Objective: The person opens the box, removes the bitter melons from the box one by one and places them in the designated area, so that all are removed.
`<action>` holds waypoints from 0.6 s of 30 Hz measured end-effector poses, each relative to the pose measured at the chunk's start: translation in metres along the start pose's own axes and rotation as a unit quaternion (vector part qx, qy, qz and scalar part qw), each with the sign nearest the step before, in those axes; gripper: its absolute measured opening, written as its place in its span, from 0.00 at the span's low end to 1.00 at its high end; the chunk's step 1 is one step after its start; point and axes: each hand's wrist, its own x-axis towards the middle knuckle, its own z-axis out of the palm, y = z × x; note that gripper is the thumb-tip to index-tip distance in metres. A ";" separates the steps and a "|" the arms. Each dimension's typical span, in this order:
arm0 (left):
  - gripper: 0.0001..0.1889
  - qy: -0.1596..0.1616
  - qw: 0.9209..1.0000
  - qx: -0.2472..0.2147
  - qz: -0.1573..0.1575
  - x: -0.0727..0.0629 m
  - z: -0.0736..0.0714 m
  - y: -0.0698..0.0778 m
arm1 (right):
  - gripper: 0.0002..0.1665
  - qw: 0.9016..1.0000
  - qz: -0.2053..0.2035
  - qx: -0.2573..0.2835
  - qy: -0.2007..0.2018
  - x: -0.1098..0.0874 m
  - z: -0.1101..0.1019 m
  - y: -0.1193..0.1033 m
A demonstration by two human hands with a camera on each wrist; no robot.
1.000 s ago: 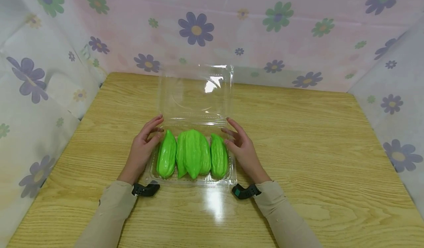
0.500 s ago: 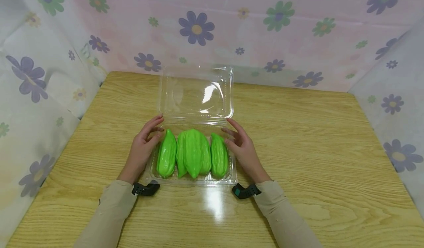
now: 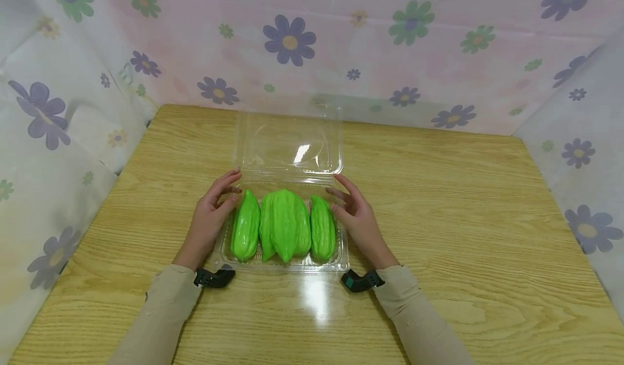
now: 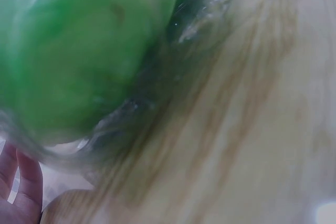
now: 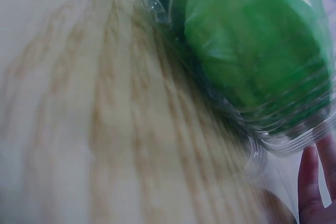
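A clear plastic clamshell container (image 3: 304, 267) sits on the wooden table in the head view, its transparent lid (image 3: 287, 143) raised behind it. Inside lie several glossy green ribbed fruits, including a slim one on the left (image 3: 245, 227), a broad one with deep ridges (image 3: 285, 227) in the middle and another slim one on the right (image 3: 323, 229). My left hand (image 3: 209, 219) rests along the left side of the container, fingers loosely bent near the hinge. Mirroring it, my right hand (image 3: 358, 219) lies along the right side, thumb near the rim.
The wooden table (image 3: 463, 219) stretches farthest to the right of the container. A floral curtain (image 3: 341, 40) hangs behind and at both sides. Dark wrist straps (image 3: 362, 282) sit below the hands, and light glares on the wood in front.
The lid shifts in tilt, with its glare patches changing shape and its far edge sitting slightly lower. Both hands, the container base and the green fruits stay in place.
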 end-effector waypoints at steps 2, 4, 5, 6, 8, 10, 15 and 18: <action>0.21 0.000 1.000 0.001 -0.001 0.000 0.000 0.000 | 0.35 1.000 0.000 -0.001 0.000 0.001 -0.002 0.005; 0.21 0.000 1.000 0.001 0.000 0.000 0.000 0.001 | 0.35 1.000 0.000 -0.003 0.002 0.002 -0.003 0.010; 0.21 0.000 1.000 0.001 0.000 0.000 0.000 0.001 | 0.35 1.000 0.001 -0.005 0.002 0.002 -0.004 0.012; 0.21 -0.001 1.000 0.001 0.001 0.000 0.000 0.001 | 0.35 1.000 0.000 -0.007 0.003 0.002 -0.004 0.014; 0.21 -0.001 1.000 0.000 0.003 0.000 0.000 0.001 | 0.35 1.000 0.001 -0.008 0.004 0.003 -0.005 0.017; 0.21 0.000 1.000 0.000 0.004 0.000 0.000 0.001 | 0.35 1.000 0.001 -0.008 0.005 0.003 -0.005 0.018; 0.21 -0.001 1.000 -0.001 0.008 -0.001 0.001 0.001 | 0.35 1.000 0.000 -0.003 0.005 0.003 -0.005 0.019; 0.21 -0.001 1.000 -0.003 0.007 -0.001 0.000 0.002 | 0.35 1.000 0.002 -0.002 0.005 0.003 -0.005 0.019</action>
